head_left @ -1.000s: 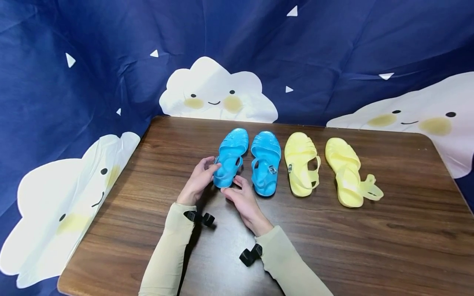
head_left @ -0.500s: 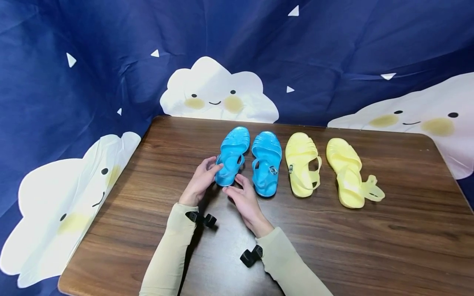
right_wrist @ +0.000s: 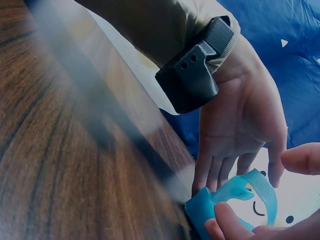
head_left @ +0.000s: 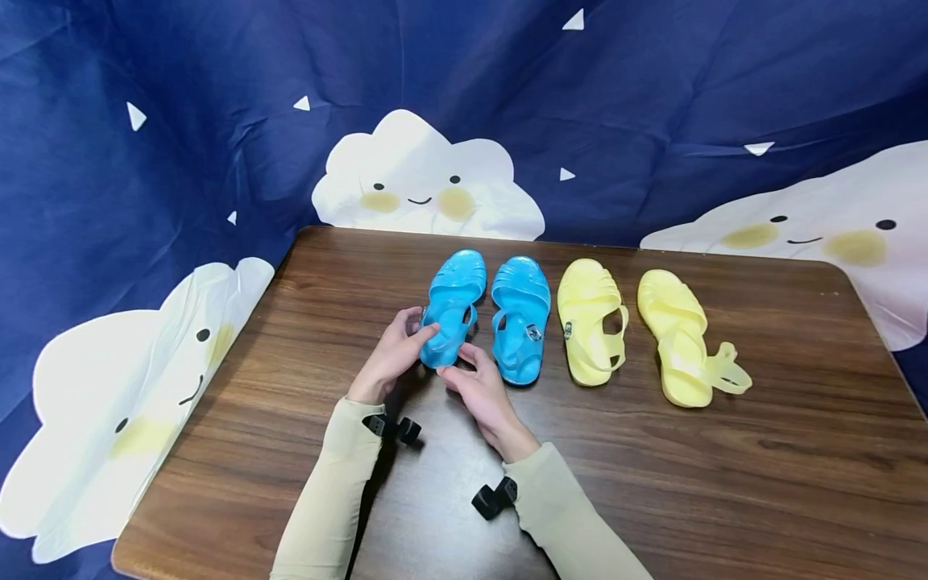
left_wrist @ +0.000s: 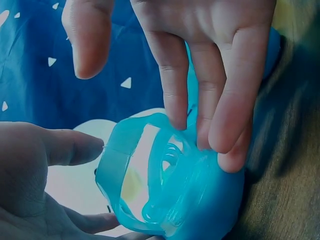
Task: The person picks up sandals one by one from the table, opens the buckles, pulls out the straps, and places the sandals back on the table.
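Observation:
Four plastic sandals stand in a row, heels toward me. The leftmost blue sandal [head_left: 457,274] is between both hands. My left hand [head_left: 387,354] holds its left side, thumb at the heel strap [left_wrist: 117,160] and fingers along the outside. My right hand [head_left: 484,391] is at the heel; in the left wrist view its fingers [left_wrist: 230,95] reach nearly straight to the sandal's side, thumb standing off. Beside it lies the second blue sandal [head_left: 522,278], with a metal buckle [head_left: 533,333]. A light blue strap arches over the heel in the right wrist view.
To the right stand a yellow sandal [head_left: 583,282] and another yellow sandal [head_left: 667,298], its strap splayed rightward. All rest on a brown wooden table [head_left: 797,467]. Behind hangs a dark blue cloth [head_left: 464,64] with white clouds. A black camera [right_wrist: 187,77] sits on the left wrist.
Hands and the left blue sandal stay almost in place. The left thumb has shifted slightly over the strap. The other sandals have not moved.

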Action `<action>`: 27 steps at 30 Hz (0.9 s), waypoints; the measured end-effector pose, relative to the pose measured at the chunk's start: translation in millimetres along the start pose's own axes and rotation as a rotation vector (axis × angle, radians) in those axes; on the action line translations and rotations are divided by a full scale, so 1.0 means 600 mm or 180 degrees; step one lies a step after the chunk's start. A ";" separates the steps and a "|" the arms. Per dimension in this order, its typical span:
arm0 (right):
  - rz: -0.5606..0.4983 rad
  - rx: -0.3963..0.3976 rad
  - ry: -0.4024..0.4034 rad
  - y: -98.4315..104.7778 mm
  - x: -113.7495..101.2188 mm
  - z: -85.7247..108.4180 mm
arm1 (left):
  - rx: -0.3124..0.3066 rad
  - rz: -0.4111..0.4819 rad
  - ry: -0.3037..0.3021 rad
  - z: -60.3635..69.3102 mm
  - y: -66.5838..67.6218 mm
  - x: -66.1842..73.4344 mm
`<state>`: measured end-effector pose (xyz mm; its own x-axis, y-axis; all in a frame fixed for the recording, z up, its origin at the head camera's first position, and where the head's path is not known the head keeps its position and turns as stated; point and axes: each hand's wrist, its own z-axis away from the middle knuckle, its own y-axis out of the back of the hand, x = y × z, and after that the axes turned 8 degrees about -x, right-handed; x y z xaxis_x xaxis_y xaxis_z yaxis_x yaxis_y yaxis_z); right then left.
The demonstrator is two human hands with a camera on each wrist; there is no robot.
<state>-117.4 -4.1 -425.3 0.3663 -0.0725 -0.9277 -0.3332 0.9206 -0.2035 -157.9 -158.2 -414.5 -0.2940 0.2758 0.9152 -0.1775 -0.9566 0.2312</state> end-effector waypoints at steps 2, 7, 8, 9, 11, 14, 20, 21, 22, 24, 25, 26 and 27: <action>0.0006 -0.0018 -0.0005 0.002 0.000 0.000 | -0.0018 0.0068 0.0011 0.001 0.000 0.000; 0.0028 -0.0097 -0.0013 0.008 0.001 0.002 | -0.0099 0.0206 0.0057 0.002 0.000 -0.002; 0.0071 -0.0121 -0.0008 0.009 0.001 0.003 | -0.0106 0.0212 0.0070 0.002 0.001 -0.002; 0.0119 -0.0148 -0.0013 0.010 0.000 0.004 | -0.0113 0.0220 0.0083 0.003 0.002 -0.001; 0.0297 -0.0209 -0.0039 0.011 -0.004 0.008 | -0.0125 0.0220 0.0111 0.003 0.003 0.000; 0.0686 -0.0312 -0.0106 0.015 -0.014 0.016 | -0.0144 0.0228 0.0147 0.003 0.004 0.003; 0.1408 -0.0645 -0.0022 0.034 -0.048 0.044 | -0.0185 0.0150 0.0153 0.004 0.005 0.009; 0.1510 -0.0704 0.0079 0.038 -0.055 0.049 | -0.0190 0.0097 0.0132 0.005 0.006 0.010; 0.1604 -0.0748 0.0199 0.044 -0.063 0.056 | -0.0187 0.0045 0.0116 0.006 0.006 0.011; 0.1754 -0.0780 0.0486 0.056 -0.078 0.070 | -0.0173 -0.0062 0.0088 0.008 0.009 0.014; 0.1816 -0.0753 0.0639 0.062 -0.086 0.077 | -0.0174 -0.0108 0.0073 0.009 0.011 0.016; 0.1854 -0.0691 0.0758 0.069 -0.093 0.084 | -0.0179 -0.0151 0.0059 0.012 0.013 0.018; 0.1879 -0.0625 0.0867 0.077 -0.099 0.092 | -0.0182 -0.0183 0.0041 0.014 0.016 0.020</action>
<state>-106.6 63.9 -362.1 -0.1488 0.3030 -0.9413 -0.5711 0.7507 0.3320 -155.1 -164.7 -398.6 -0.2938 0.3318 0.8965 -0.2478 -0.9322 0.2638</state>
